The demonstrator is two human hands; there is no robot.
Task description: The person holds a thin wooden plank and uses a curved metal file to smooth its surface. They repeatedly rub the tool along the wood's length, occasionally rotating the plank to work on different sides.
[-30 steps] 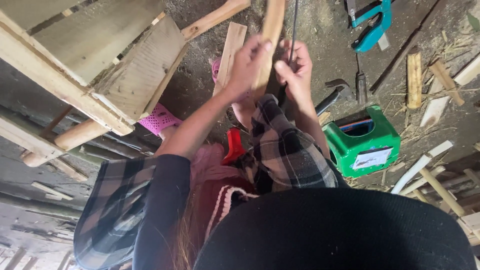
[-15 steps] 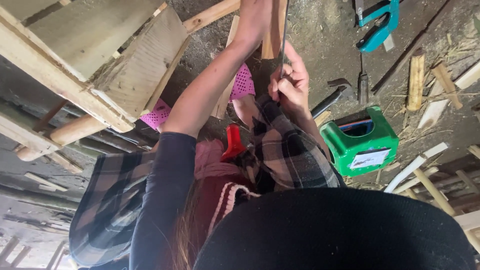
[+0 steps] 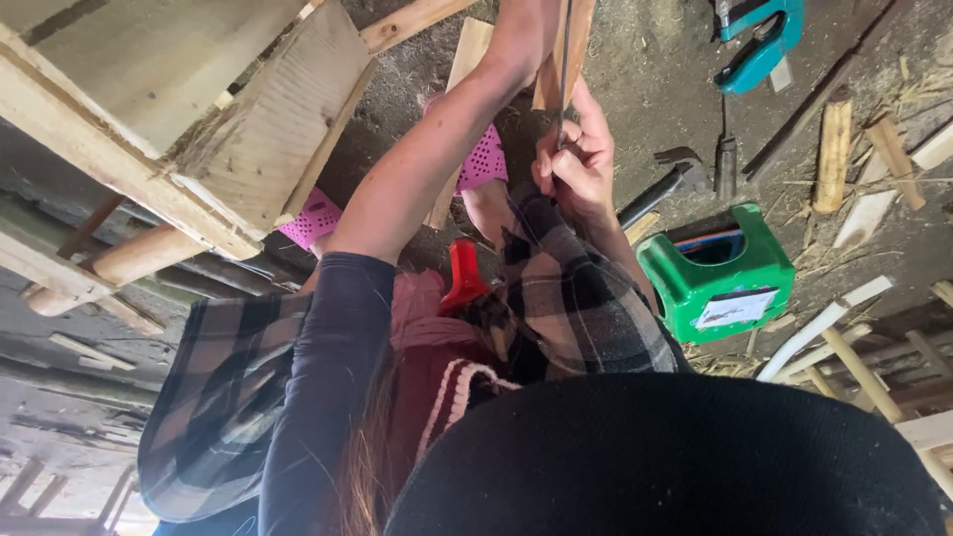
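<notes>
While my right hand point(image 3: 576, 164) is closed in a tight fist round the lower end of a thin metal rod point(image 3: 564, 69), the rod runs straight up from my knuckles and lies along a narrow wooden strip point(image 3: 581, 40), touching it or just beside it; I cannot tell which. My left hand point(image 3: 521, 25) is up at the top edge of the view, against that same strip, but its fingers are cut off there, so I cannot tell whether it grips the wood or only steadies it.

To do this well, I judge the rod has to run in line with the strip, not slant across it. A fist this low on so slim a rod gives little control of its far end, so pressure should come gently and along its length. The strip is held out in the air over the dirt ground point(image 3: 645, 89) with nothing under it, so my left hand must take any push that the right one gives, or the wood will swing away.

Below my arms are my feet in pink perforated shoes point(image 3: 483, 159), directly beneath the work, so a slip would come down towards them. A hammer point(image 3: 665, 184) lies near my right wrist, a green plastic case point(image 3: 715, 273) just beyond it, and a teal-handled tool point(image 3: 759, 45) further off.
</notes>
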